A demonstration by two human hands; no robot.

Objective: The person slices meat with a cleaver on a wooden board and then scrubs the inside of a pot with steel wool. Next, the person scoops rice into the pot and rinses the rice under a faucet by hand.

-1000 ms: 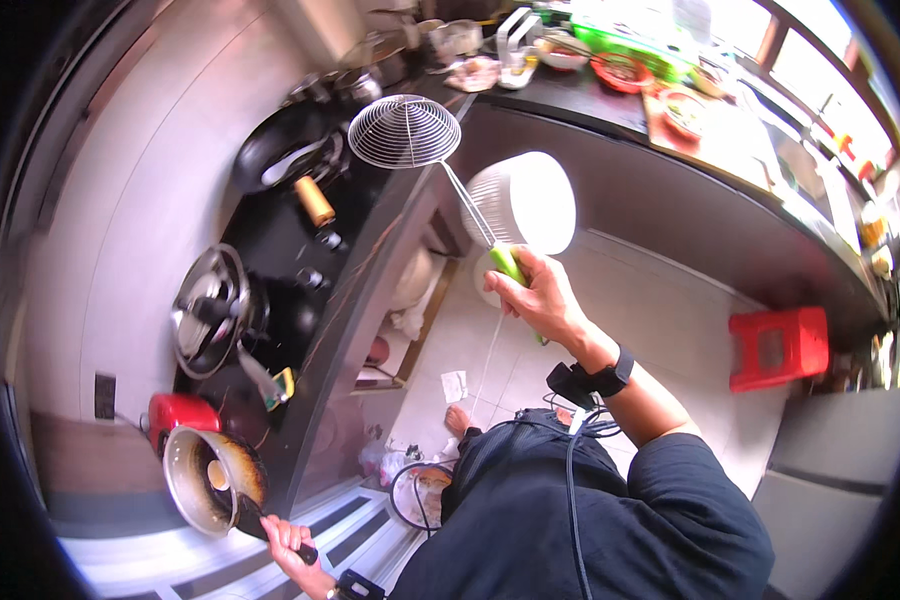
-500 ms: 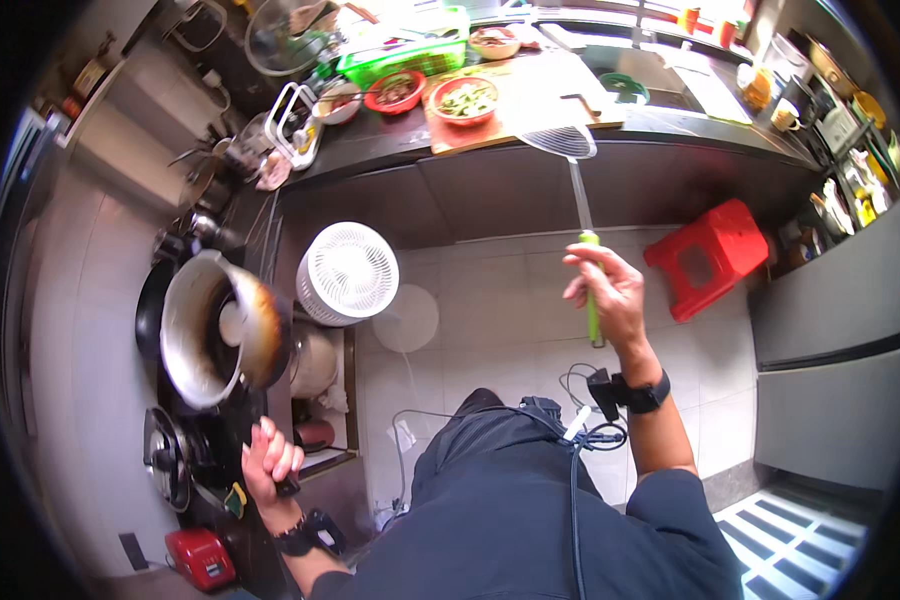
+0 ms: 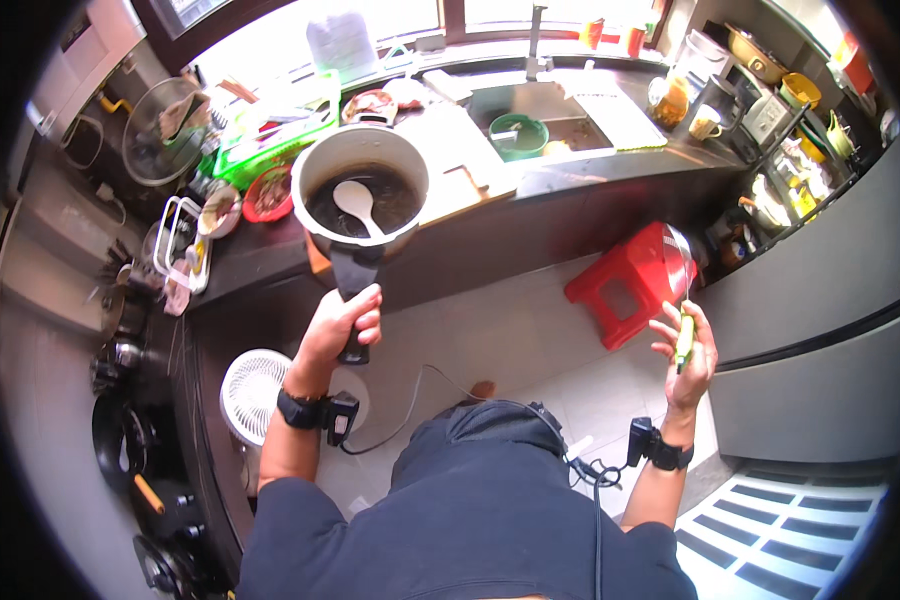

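My left hand (image 3: 342,328) is closed round the black handle of a pot (image 3: 365,148) and holds it over the counter's front edge, covering part of the wooden board (image 3: 470,190). Something dark, apparently liquid, lies in the pot's bottom, and a white spoon (image 3: 355,202) rests in it. Off to the right, a long-handled wire strainer (image 3: 685,345) with a green grip is in my right hand (image 3: 692,370), its fingers only loosely curled. The mesh head is seen edge-on in front of a red stool (image 3: 615,300).
A sink (image 3: 482,100) holding a green basin (image 3: 520,148) is set into the far counter. Left of the pot are a green basket (image 3: 232,172) and a red bowl (image 3: 268,197). A white fan (image 3: 253,398) stands low at left; a grey refrigerator (image 3: 810,330) is at right. Cables hang at my waist.
My left hand has carried the pot from the stove on the left to the far counter. My right hand has moved right with the strainer. The view has turned rightward.
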